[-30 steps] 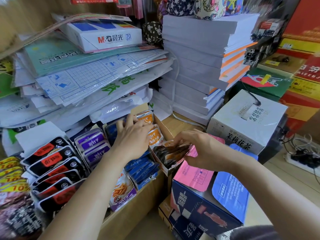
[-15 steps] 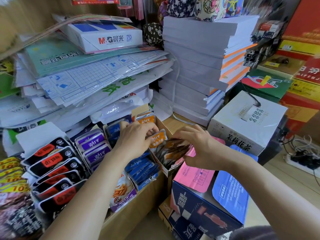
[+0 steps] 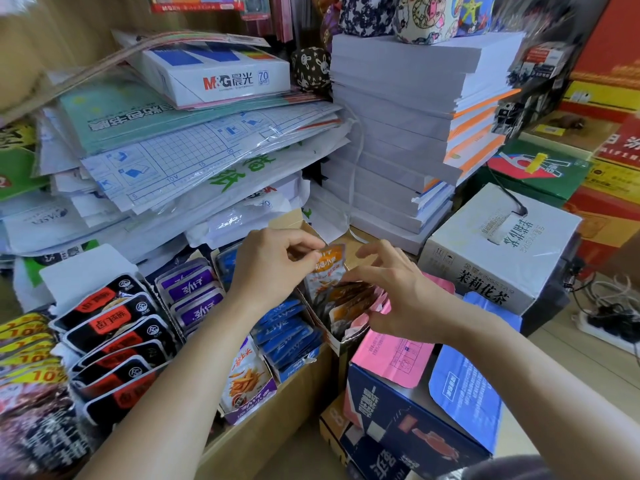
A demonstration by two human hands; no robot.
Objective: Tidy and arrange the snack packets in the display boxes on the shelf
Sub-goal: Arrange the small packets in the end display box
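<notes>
Orange packet (image 3: 330, 263) stands at the back of the display box (image 3: 338, 341), its top pinched by your left hand (image 3: 273, 265). Your right hand (image 3: 398, 292) is spread slack over the box's front packets. Pull the packet sideways and the flimsy box could tip.

1. The left forearm (image 3: 180, 375) is bare and reaches up from the lower left towards the orange packet (image 3: 330, 263).
2. The left grip (image 3: 273, 268) sits just left of that packet, back of the hand upward. Thumb and forefinger pinch its top edge and the other fingers are curled.
3. The right forearm (image 3: 519, 368) comes in from the lower right.
4. The right grip (image 3: 398, 296) lies just right of the packet and slightly lower, fingers spread and bent. Whether they hold anything cannot be told.
</notes>
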